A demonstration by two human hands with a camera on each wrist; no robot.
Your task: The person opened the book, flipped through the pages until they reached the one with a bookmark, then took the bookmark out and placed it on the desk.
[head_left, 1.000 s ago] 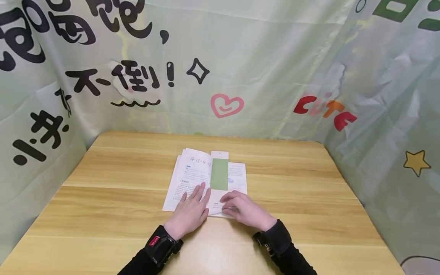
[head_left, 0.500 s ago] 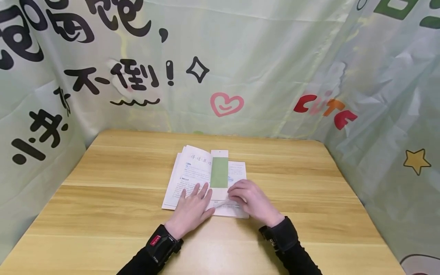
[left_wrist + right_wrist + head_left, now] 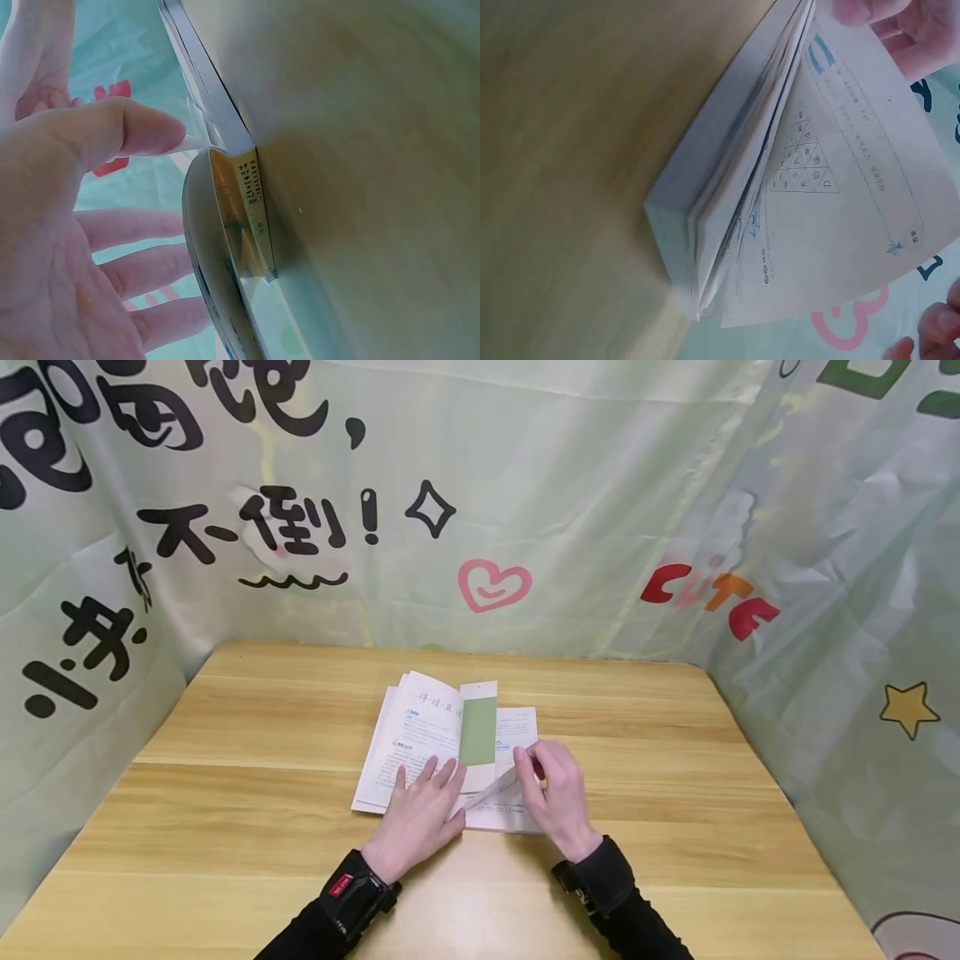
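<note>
An open book (image 3: 427, 727) lies on the table, its left pages curving up toward the spine. A green-and-white bookmark card (image 3: 477, 731), with a small hole at its top, lies along the inner side of the right page. My left hand (image 3: 422, 817) rests on the lower left page with straight fingers; in the left wrist view its thumb (image 3: 154, 133) presses near the gutter. With thumb and forefinger, my right hand (image 3: 558, 793) pinches a page (image 3: 855, 202) lifted at an angle from the right half. Its fingers (image 3: 939, 322) show only partly in the right wrist view.
The wooden table (image 3: 262, 760) spreads around the book on all sides. A pale green printed curtain (image 3: 585, 510) hangs behind and along both sides. Black bands (image 3: 352, 893) sit on both wrists.
My right hand has moved right and a little away from me, turning as it raises the page. The left hand stays nearly in place on the book.
</note>
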